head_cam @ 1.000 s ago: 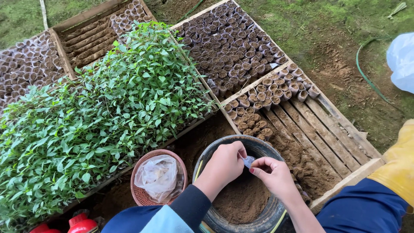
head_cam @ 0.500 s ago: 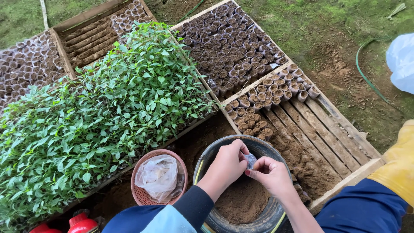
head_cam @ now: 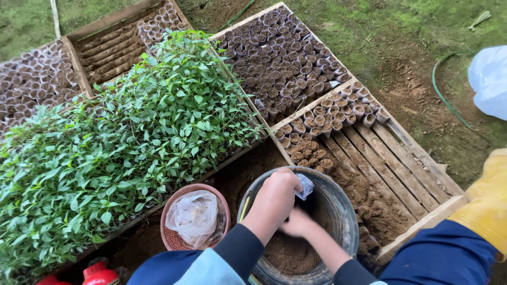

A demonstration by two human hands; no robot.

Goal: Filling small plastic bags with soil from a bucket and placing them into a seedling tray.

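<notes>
My left hand (head_cam: 272,203) hovers over a black bucket (head_cam: 346,211) and pinches a small clear plastic nursery bag (head_cam: 304,185) at its top. My right hand (head_cam: 297,224) is lower, just under the left one, down inside the bucket close to the brown soil (head_cam: 290,254). The left hand hides its fingers, so their grip is unclear. Both arms wear dark blue sleeves.
A round red basket (head_cam: 170,238) holding clear plastic bags sits left of the bucket. Green seedlings (head_cam: 116,153) fill the left. Wooden crates (head_cam: 401,153) hold rows of soil-filled bags (head_cam: 327,119). A yellow boot (head_cam: 486,200) and green hose (head_cam: 449,103) are on the right.
My right hand has let go of the small bag and dropped toward the soil in the bucket. My left hand still holds the bag, slightly lower over the bucket.
</notes>
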